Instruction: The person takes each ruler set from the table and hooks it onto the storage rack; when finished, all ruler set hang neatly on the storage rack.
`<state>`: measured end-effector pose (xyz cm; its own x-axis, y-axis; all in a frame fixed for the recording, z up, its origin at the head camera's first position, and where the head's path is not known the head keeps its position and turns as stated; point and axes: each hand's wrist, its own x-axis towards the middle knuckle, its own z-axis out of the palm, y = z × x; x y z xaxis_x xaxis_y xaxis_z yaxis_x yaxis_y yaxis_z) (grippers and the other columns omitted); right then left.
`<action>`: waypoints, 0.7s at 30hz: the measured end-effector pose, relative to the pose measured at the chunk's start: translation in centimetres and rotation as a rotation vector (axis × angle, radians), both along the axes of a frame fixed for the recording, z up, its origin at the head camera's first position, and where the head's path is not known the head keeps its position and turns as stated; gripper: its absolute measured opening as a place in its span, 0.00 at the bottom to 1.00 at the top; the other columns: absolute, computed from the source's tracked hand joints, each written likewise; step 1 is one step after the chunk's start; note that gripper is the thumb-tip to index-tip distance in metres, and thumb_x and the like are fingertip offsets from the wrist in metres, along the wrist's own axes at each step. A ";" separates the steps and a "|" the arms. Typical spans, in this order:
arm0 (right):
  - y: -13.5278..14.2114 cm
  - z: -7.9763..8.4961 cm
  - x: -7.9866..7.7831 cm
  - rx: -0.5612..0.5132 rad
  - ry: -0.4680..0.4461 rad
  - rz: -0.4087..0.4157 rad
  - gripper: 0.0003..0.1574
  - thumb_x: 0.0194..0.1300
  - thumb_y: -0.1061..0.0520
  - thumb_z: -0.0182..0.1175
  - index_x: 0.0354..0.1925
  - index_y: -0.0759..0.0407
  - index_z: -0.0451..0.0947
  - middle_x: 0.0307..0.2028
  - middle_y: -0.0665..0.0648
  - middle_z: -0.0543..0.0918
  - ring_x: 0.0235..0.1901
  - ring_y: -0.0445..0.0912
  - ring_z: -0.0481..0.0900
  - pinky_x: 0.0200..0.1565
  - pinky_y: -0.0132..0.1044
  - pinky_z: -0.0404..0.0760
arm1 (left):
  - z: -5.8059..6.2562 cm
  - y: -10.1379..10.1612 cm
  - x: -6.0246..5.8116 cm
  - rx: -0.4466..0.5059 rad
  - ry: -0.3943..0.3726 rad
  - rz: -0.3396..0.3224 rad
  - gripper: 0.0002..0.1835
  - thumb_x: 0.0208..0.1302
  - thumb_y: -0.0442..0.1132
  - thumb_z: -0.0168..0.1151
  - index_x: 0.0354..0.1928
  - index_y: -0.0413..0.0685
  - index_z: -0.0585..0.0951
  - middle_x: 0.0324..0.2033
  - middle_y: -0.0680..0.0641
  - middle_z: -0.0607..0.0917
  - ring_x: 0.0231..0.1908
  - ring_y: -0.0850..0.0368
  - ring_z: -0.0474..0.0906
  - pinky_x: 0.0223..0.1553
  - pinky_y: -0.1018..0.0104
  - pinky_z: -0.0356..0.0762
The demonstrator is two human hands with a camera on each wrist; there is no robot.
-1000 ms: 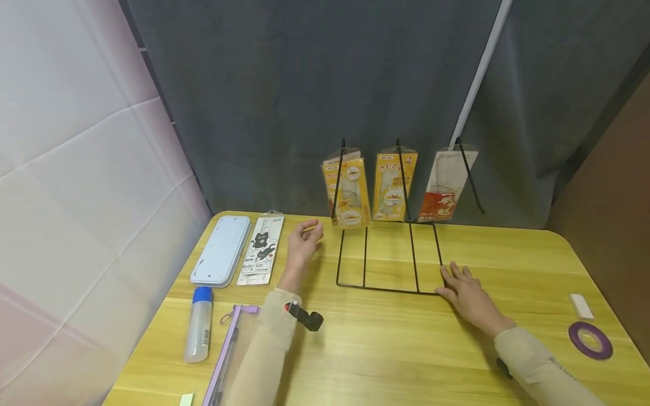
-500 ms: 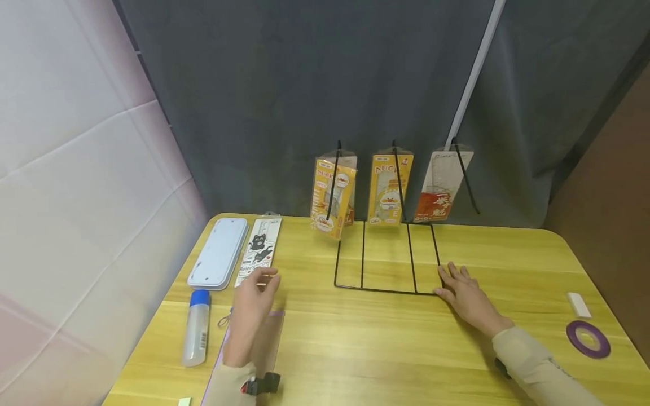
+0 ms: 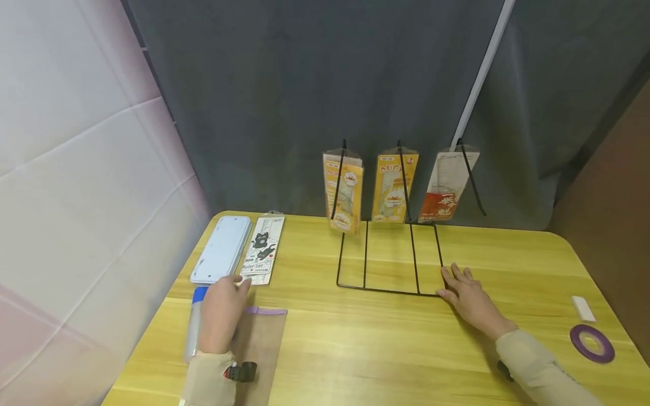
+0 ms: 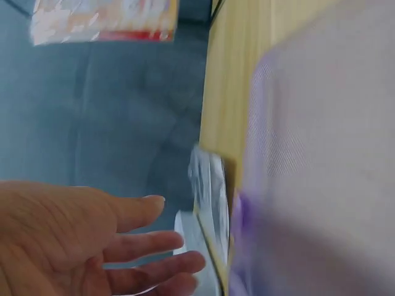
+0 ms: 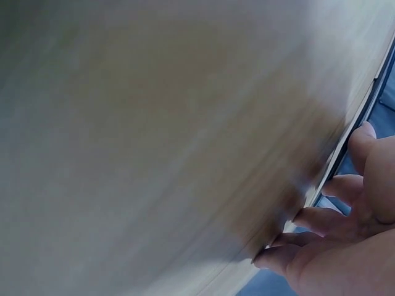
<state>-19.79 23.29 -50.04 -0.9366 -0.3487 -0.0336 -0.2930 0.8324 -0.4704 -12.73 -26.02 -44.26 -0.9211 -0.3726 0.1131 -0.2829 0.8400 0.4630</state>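
Observation:
My left hand [image 3: 223, 310] hovers at the table's left, holding nothing, its fingers loosely extended in the left wrist view. It overlaps the blue-capped bottle [image 3: 194, 332] and a purple-edged zip pouch [image 3: 261, 344]. Just beyond its fingertips lie a white tin case [image 3: 222, 248] and ruler set packs [image 3: 262, 248] with black cats. With fingers spread, my right hand [image 3: 472, 299] rests at the near right corner of a black wire rack [image 3: 391, 290]. From the rack's hooks hang yellow duck ruler packs [image 3: 347, 194], another yellow duck pack [image 3: 395, 189] and a white-and-red pack [image 3: 447, 186].
A white eraser [image 3: 583, 308] and a purple tape roll [image 3: 591, 343] lie near the right table edge. A grey curtain [image 3: 304, 101] hangs behind the wooden table [image 3: 365, 349], with a pale cloth wall on the left.
My left hand has moved from beside the rack's left hook to the left and nearer, over the bottle and pouch. The left hanging packs have swung. My right hand stays at the rack's corner.

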 end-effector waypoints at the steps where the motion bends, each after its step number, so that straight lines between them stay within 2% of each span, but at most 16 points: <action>1: 0.0 0.0 0.0 0.003 0.001 -0.004 0.41 0.68 0.44 0.51 0.69 0.65 0.53 0.68 0.74 0.48 0.65 0.73 0.41 0.57 0.73 0.46 | -0.1 0.1 -0.7 0.000 -0.020 -0.006 0.19 0.64 0.45 0.55 0.42 0.32 0.81 0.37 0.32 0.83 0.34 0.39 0.80 0.28 0.47 0.76; 3: -0.1 0.0 0.0 0.006 0.005 -0.008 0.41 0.68 0.44 0.51 0.69 0.66 0.53 0.68 0.74 0.49 0.65 0.73 0.42 0.57 0.73 0.46 | -0.4 0.5 -2.1 -0.046 -0.055 -0.011 0.20 0.64 0.45 0.55 0.37 0.30 0.81 0.35 0.30 0.82 0.33 0.36 0.79 0.27 0.45 0.76; 6: -0.3 0.0 0.0 0.006 0.011 -0.006 0.41 0.68 0.44 0.51 0.68 0.66 0.54 0.68 0.75 0.49 0.64 0.74 0.43 0.57 0.73 0.47 | -1.3 1.0 -3.7 -0.126 -0.114 0.036 0.22 0.63 0.46 0.56 0.34 0.27 0.79 0.33 0.27 0.79 0.35 0.31 0.76 0.26 0.43 0.76; 8: -0.4 0.0 0.0 0.005 0.012 -0.004 0.41 0.68 0.43 0.51 0.68 0.66 0.54 0.68 0.74 0.50 0.64 0.74 0.43 0.57 0.73 0.47 | -2.0 1.3 -4.3 -0.162 -0.146 0.077 0.24 0.64 0.46 0.55 0.35 0.25 0.78 0.34 0.25 0.77 0.37 0.29 0.74 0.28 0.41 0.76; 10: -0.5 0.0 0.0 0.002 0.010 0.001 0.42 0.68 0.43 0.51 0.68 0.66 0.54 0.68 0.74 0.49 0.64 0.74 0.43 0.57 0.73 0.47 | -2.5 1.6 -4.7 -0.182 -0.164 0.116 0.26 0.65 0.48 0.54 0.39 0.23 0.76 0.37 0.25 0.74 0.40 0.29 0.72 0.31 0.39 0.75; 13: -0.4 -0.1 0.0 0.001 0.009 -0.001 0.41 0.68 0.44 0.51 0.69 0.66 0.53 0.68 0.74 0.49 0.65 0.73 0.42 0.57 0.73 0.46 | -3.0 2.2 -5.0 -0.207 -0.162 0.138 0.30 0.65 0.52 0.54 0.42 0.23 0.73 0.38 0.26 0.72 0.41 0.30 0.70 0.33 0.39 0.74; 21: 0.0 -0.4 -0.1 0.005 0.013 0.001 0.41 0.68 0.45 0.52 0.69 0.66 0.53 0.68 0.74 0.48 0.65 0.74 0.42 0.57 0.73 0.46 | -3.4 3.5 -5.4 -0.249 -0.150 0.182 0.38 0.58 0.60 0.59 0.44 0.23 0.69 0.39 0.27 0.70 0.43 0.32 0.70 0.36 0.43 0.75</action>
